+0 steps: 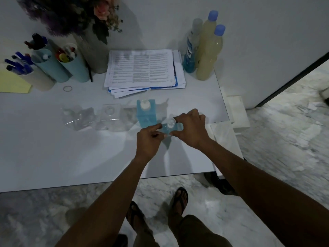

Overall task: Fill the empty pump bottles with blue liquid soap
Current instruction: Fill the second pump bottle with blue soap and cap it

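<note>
A square pump bottle (169, 129) holding blue soap stands on the white table (53, 148), gripped by both hands. My left hand (147, 139) holds its left side. My right hand (191, 128) pinches the clear pump head (171, 122) on top. Just behind stands a second blue-filled pump bottle (146, 113) with its white pump on. To the left are two clear empty square bottles (109, 118) (76, 118). The blue soap supply bottle (191, 50) stands at the back right, partly full.
Two tall yellowish bottles with blue caps (210, 50) stand beside the supply bottle. A stack of papers (142, 70) lies behind the pump bottles. Pen holders (53, 63), a flower vase (94, 50), a yellow pad (12, 81) and a rubber band (67, 88) sit at the back left. The table's right edge (229, 139) is close.
</note>
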Tool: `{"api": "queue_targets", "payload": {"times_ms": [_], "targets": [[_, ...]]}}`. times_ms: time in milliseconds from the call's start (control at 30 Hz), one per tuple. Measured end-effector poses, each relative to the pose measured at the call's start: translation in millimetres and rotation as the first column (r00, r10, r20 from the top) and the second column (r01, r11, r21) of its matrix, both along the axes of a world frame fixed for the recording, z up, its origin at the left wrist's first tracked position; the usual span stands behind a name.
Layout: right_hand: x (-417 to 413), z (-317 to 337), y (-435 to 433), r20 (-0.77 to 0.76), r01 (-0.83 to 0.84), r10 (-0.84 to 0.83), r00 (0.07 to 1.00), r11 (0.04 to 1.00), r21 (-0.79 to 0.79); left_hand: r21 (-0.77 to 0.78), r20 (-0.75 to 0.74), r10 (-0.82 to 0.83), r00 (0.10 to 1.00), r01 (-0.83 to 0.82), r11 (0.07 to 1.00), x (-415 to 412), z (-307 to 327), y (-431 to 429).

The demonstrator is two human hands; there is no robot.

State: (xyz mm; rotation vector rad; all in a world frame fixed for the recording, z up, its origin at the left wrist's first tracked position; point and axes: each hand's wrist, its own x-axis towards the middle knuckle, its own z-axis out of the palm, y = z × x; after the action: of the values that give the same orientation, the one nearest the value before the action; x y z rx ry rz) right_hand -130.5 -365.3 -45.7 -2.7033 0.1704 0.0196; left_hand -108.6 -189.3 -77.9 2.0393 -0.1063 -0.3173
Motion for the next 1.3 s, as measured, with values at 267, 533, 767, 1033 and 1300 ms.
{"api": "queue_targets", "payload": {"times_ms": [267, 533, 767, 1033, 1300], "targets": [[31.2, -14.3, -9.5, 0.016, -0.026, 0.027, 1.0, 0.995, -0.094, -0.036, 0.079, 0.257, 0.963, -0.255, 0.966, 4.5, -3.1, -33.8], [31.9, -19.5, -19.9, -0.033, 0.035, -0.038, 0.999, 0.996, -0.088, -0.036, 0.078, 0.302, 0.95, -0.3, 0.953, 2.6, 0.7, -42.6], [9.0, -4.6, -62.9, -0.219, -0.003, 0.002, 0.976, 1.0, -0.001, 0.044, -0.034, 0.209, 0.977, -0.207, 0.977, -20.1, -3.3, -37.9], [6.1, -15.8, -75.3, -0.228, -0.064, 0.088, 0.97, 0.992, 0.11, 0.072, -0.219, -0.002, 0.976, 0.018, 0.997, -26.5, -3.9, -44.1], [-28.9, -7.1, -68.6, -0.168, -0.079, 0.117, 0.979, 0.973, 0.215, 0.074, -0.212, -0.122, 0.97, 0.14, 0.987, -29.5, -2.1, -33.8]]}}
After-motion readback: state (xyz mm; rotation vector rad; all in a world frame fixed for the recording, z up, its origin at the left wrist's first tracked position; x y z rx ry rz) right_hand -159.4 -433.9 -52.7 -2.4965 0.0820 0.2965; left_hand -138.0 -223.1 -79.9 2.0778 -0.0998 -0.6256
